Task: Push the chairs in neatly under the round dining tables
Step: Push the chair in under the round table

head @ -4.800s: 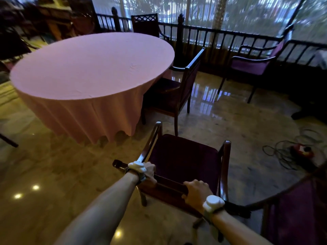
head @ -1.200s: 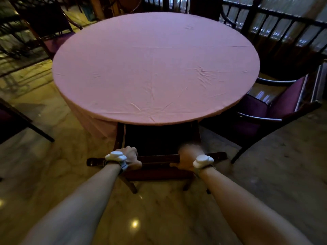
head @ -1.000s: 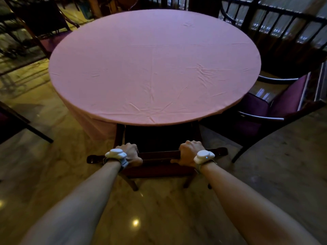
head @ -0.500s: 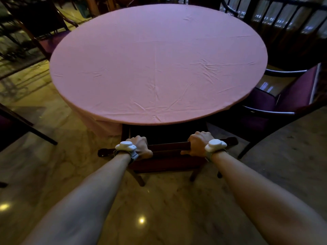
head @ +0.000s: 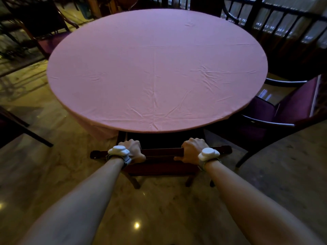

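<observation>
— What's hidden?
— The chair (head: 163, 152) seat sits mostly under the round counter (head: 157, 68); only its top rail and back legs show.
— And the hands?
— Left hand (head: 131, 150) and right hand (head: 193, 149), each grip curled tight around the rail. Three other chairs, all cut off.

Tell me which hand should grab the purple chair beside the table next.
Right. The right hand grips the near chair on the side facing the purple chair; the left hand sits farther away, so it would likely have to cross over.
</observation>
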{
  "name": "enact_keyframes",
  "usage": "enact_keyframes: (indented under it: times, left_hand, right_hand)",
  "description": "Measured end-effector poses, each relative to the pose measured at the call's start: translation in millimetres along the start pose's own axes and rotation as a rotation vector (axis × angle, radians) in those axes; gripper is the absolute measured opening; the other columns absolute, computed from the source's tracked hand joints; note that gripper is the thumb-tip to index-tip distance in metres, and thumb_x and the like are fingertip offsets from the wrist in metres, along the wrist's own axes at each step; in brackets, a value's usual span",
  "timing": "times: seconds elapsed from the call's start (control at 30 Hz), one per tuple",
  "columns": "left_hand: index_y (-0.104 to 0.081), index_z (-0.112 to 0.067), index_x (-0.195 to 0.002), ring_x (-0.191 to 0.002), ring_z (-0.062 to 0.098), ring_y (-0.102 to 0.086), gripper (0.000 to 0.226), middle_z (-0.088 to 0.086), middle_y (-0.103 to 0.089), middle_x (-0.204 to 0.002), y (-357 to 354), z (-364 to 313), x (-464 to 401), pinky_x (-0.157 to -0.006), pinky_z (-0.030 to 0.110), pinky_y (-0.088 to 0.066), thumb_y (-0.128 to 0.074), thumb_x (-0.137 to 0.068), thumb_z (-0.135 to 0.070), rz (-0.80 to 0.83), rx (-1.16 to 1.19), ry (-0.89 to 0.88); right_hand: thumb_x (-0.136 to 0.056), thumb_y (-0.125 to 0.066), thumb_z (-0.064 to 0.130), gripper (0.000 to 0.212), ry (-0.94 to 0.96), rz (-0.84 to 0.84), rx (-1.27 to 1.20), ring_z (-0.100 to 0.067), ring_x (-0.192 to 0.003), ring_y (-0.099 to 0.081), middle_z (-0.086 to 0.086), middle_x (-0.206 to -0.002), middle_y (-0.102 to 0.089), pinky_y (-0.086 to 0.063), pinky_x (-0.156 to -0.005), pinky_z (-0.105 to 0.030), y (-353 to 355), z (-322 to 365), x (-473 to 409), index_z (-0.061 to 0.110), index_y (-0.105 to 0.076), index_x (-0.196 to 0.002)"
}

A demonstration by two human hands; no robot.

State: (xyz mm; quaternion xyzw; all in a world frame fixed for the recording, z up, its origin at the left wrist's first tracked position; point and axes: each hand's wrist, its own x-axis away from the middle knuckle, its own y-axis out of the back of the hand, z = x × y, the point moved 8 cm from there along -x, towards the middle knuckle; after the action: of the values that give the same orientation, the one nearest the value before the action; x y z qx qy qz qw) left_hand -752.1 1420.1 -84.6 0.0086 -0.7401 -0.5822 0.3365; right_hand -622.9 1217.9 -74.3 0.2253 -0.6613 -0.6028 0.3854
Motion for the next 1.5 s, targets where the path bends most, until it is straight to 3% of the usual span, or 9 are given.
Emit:
enact_keyframes:
  times: [0.27, 0.37, 0.53, 0.93, 1.07, 1.33, 1.5]
  left_hand:
    - [-0.074, -0.028, -0.105, -0.089, 0.023, -0.066, 0.053, 0.000, -0.072, -0.102, 11, -4, 13, -0.071, 0.030, -0.047, -0.065, -0.059, -0.052, -0.136, 0.024, 0.026]
    - [-0.073, -0.026, -0.107, -0.085, 0.020, -0.063, 0.048, 0.000, -0.070, -0.102, 12, -3, 13, -0.069, 0.029, -0.042, -0.068, -0.065, -0.049, -0.123, 0.025, -0.016]
    - [-0.070, -0.026, -0.114, -0.097, 0.024, -0.066, 0.052, 0.001, -0.068, -0.110, 19, 8, 11, -0.075, 0.029, -0.045, -0.069, -0.065, -0.046, -0.121, 0.017, -0.049]
    - [-0.069, -0.029, -0.113, -0.096, 0.024, -0.064, 0.051, 0.001, -0.066, -0.112, 20, 26, 11, -0.076, 0.031, -0.048, -0.067, -0.066, -0.048, -0.107, 0.044, 0.000]
    - [-0.069, -0.029, -0.114, -0.099, 0.024, -0.064, 0.050, 0.000, -0.066, -0.113, 18, 27, 10, -0.082, 0.032, -0.050, -0.069, -0.068, -0.049, -0.094, 0.022, 0.012]
    - [-0.070, -0.026, -0.109, -0.094, 0.023, -0.064, 0.047, 0.000, -0.068, -0.108, 16, 21, 10, -0.073, 0.030, -0.045, -0.067, -0.068, -0.047, -0.093, 0.036, 0.039]
    - [-0.074, -0.022, -0.097, -0.079, 0.019, -0.064, 0.041, -0.001, -0.071, -0.091, 9, 19, 14, -0.065, 0.028, -0.042, -0.064, -0.064, -0.045, -0.106, 0.047, 0.043]
  right_hand:
    - [-0.071, -0.062, 0.078, 0.054, -0.063, 0.014, -0.014, -0.018, -0.076, -0.061, 0.004, -0.087, -0.067, -0.043, -0.065, -0.029, 3, 1, 1, 0.025, -0.067, -0.082]
    - [-0.069, -0.064, 0.077, 0.053, -0.097, 0.029, -0.051, -0.016, -0.074, -0.060, 0.006, -0.081, -0.064, -0.042, -0.064, -0.028, 1, 0, 2, 0.026, -0.067, -0.079]
    - [-0.067, -0.067, 0.076, 0.051, -0.142, 0.038, -0.073, -0.017, -0.073, -0.057, 0.007, -0.077, -0.057, -0.041, -0.065, -0.028, 1, 9, -2, 0.026, -0.068, -0.080]
    - [-0.067, -0.067, 0.077, 0.056, -0.173, 0.048, -0.055, -0.021, -0.084, -0.065, 0.003, -0.086, -0.066, -0.044, -0.067, -0.030, 1, 25, -5, 0.025, -0.070, -0.087]
    - [-0.071, -0.063, 0.076, 0.054, -0.126, 0.027, -0.035, -0.018, -0.071, -0.058, 0.003, -0.084, -0.066, -0.043, -0.063, -0.029, -3, 27, -3, 0.024, -0.070, -0.084]
    - [-0.075, -0.061, 0.076, 0.053, -0.068, 0.009, 0.003, -0.018, -0.074, -0.062, 0.003, -0.083, -0.067, -0.042, -0.063, -0.028, -1, 24, -5, 0.024, -0.071, -0.085]
    - [-0.074, -0.061, 0.076, 0.052, -0.066, 0.025, 0.006, -0.020, -0.077, -0.065, 0.002, -0.084, -0.067, -0.044, -0.065, -0.029, -3, 22, -1, 0.025, -0.070, -0.084]
